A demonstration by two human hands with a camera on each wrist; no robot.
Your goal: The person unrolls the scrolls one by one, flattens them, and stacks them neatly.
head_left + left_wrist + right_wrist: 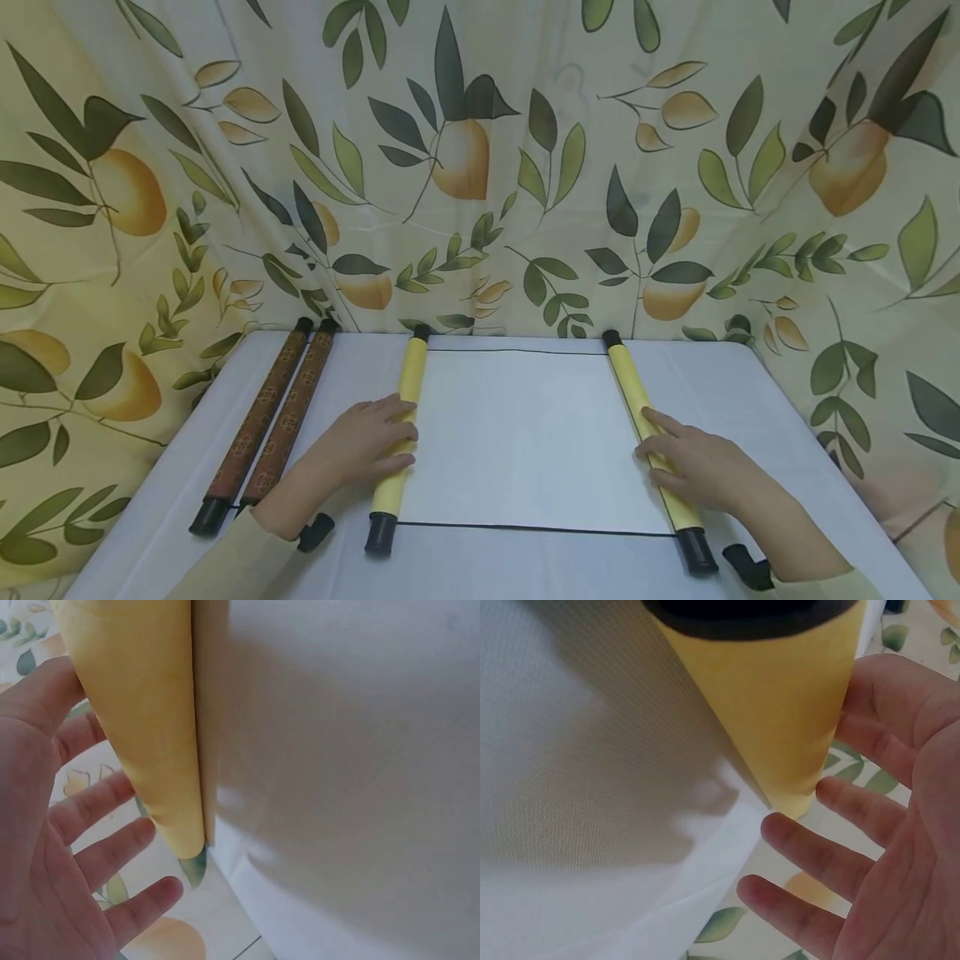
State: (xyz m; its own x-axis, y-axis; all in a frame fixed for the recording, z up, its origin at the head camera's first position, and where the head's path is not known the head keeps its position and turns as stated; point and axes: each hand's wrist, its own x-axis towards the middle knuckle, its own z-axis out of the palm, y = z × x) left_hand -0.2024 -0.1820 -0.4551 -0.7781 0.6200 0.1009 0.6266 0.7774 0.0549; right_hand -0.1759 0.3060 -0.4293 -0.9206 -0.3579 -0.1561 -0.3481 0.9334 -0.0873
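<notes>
So, hands first: the left grip (371,437) is laid over the left yellow roll (389,492), and the right grip (697,462) is laid over the right yellow roll (628,375) in much the same way. In both wrist views the fingers (116,850) are seen spread and nearly straight, so nothing's really being pinched; the rolls are just touched, pretty lightly by the look of it.

Between the 2 rolls a white sheet (525,442) is held out flat, with a thin dark line run along its near and far edges. No writing can be made out on it. The whole scroll (495,392) is set mid-tabletop, right in front of the person.

The step in hand is best read as an open scroll being steadied by its 2 ends; whether it's being spread or wound up can't be told. Either way, even handling on both sides seems to be called for next, so the sheet isn't skewed.

Off to the left, 2 brown patterned rolls (257,417) are parked side by side, 1 partly hidden by the left forearm (285,500). The tabletop (525,571) is covered in white, and a fruit-and-leaf curtain (540,208) is hung behind and at both sides.
</notes>
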